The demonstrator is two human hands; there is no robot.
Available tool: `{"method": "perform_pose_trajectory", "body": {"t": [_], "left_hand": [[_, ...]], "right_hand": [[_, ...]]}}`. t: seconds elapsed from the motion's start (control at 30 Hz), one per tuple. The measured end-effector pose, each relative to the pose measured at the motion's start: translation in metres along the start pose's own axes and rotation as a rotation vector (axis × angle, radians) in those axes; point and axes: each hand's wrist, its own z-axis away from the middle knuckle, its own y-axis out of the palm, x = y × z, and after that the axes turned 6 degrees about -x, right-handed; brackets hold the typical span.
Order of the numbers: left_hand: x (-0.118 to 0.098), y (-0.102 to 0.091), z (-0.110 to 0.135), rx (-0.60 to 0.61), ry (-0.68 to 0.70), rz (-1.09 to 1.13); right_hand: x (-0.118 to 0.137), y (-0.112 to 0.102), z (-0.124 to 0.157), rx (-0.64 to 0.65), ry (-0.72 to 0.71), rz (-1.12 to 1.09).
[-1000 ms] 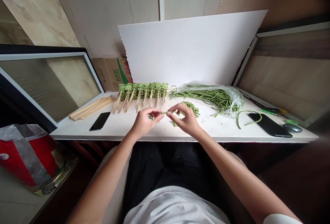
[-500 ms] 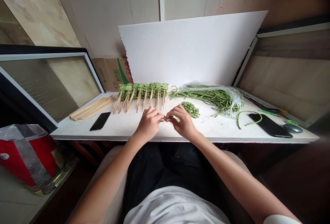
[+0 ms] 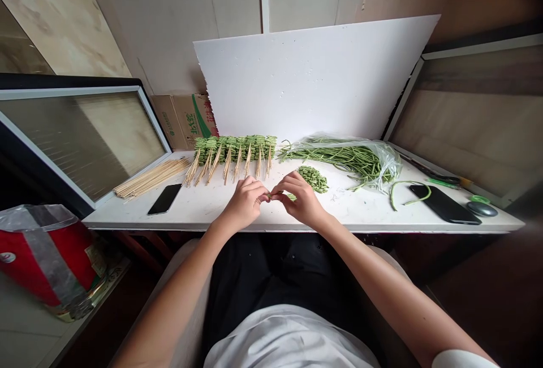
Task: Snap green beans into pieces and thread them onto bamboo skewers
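Note:
My left hand (image 3: 244,204) and my right hand (image 3: 303,201) meet over the white table (image 3: 360,214), their fingertips pinching a short length of green bean (image 3: 276,194) between them. Much of the bean is hidden by my fingers. Just beyond my right hand lies a small pile of cut bean pieces (image 3: 313,179). Farther back stands a row of bamboo skewers threaded with folded beans (image 3: 235,149), their bare points facing me. Long green beans (image 3: 348,159) lie on a clear plastic bag to the right.
A bundle of loose bamboo skewers (image 3: 151,178) and a black phone (image 3: 164,198) lie at the left. A loose bean (image 3: 403,191), a second phone (image 3: 444,204) and scissors (image 3: 441,180) lie at the right. A white board (image 3: 314,74) stands behind the table.
My hands have moved closer together and now curl over the bean. My right hand has shifted off the pile of cut pieces, leaving it in full view.

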Motion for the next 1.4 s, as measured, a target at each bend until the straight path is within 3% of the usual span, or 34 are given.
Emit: {"method": "perform_pose_trajectory", "body": {"t": [0.17, 0.3, 0.7, 0.97, 1.17, 1.27, 1.4], "left_hand": [[0.000, -0.005, -0.001, -0.157, 0.019, -0.025], [-0.003, -0.006, -0.003, -0.213, 0.012, -0.027], [-0.012, -0.011, -0.006, -0.143, 0.002, 0.177], [-0.010, -0.015, -0.006, -0.060, -0.067, 0.367], [-0.008, -0.016, -0.006, -0.047, -0.048, 0.391], [0.007, -0.027, -0.006, -0.103, -0.086, 0.383], [0.032, -0.046, -0.003, -0.242, -0.265, 0.328]], "right_hand": [[0.004, 0.001, -0.001, -0.049, 0.044, 0.013], [0.003, 0.001, -0.001, -0.073, 0.062, 0.009], [0.013, -0.001, -0.004, -0.069, 0.104, -0.150], [0.014, -0.007, -0.007, 0.004, 0.222, -0.297], [0.015, -0.019, -0.014, 0.037, 0.110, -0.219], [0.003, -0.038, -0.018, -0.072, 0.107, -0.152], [-0.022, -0.064, -0.021, -0.322, 0.181, -0.052]]}}
